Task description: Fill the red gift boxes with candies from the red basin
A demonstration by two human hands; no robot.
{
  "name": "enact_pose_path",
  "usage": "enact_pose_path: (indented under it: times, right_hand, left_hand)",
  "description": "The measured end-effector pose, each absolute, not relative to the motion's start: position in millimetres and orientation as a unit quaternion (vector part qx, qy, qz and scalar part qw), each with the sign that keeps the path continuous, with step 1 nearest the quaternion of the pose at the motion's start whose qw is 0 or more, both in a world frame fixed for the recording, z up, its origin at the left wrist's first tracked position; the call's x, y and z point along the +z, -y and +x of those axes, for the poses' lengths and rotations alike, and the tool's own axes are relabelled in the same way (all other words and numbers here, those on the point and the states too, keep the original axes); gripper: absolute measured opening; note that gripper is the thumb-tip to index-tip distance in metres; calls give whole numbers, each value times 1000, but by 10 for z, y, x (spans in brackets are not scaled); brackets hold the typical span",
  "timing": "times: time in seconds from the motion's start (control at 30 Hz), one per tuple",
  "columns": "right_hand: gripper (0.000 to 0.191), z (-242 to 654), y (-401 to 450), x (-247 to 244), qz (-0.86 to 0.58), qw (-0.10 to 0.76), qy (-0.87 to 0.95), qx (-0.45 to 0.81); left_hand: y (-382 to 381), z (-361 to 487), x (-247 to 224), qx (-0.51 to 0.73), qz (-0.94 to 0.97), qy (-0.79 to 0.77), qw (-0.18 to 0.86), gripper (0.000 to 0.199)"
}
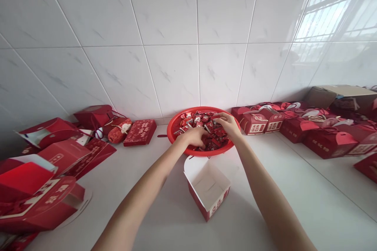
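A red plastic colander (176, 119) holds many small wrapped candies (212, 141), mostly red. My left hand (194, 137) reaches into its near left part; the fingers are curved and apart, touching the candies. At the right side, my right hand (229, 124) lies over the candies with fingers stretched and spread. Neither hand shows a candy clearly gripped. Just in front of the colander, between my forearms, stands a red gift box (206, 188) with its top open. Its white inside shows no contents, and one rounded flap stands up at the back left.
Several red gift boxes (256, 119) with handle tops stand along the right. More red boxes (63, 155), some open, crowd the left, near a flat red box (140, 132). A cardboard carton (347, 91) sits far right. Behind the counter (141, 211) rises a tiled wall (171, 74).
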State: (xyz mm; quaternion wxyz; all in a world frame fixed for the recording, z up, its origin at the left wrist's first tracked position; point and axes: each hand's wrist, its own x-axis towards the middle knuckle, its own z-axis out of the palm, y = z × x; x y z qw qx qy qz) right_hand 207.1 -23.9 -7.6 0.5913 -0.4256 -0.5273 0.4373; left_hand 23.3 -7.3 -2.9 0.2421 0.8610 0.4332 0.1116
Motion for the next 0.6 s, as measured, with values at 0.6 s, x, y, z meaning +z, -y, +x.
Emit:
enact_pose_path:
  times: [0.6]
  right_hand:
    - [21,2116,264,-33,-372,582,477,544]
  left_hand:
    - [-41,183,-19,415,718,-401,389,39]
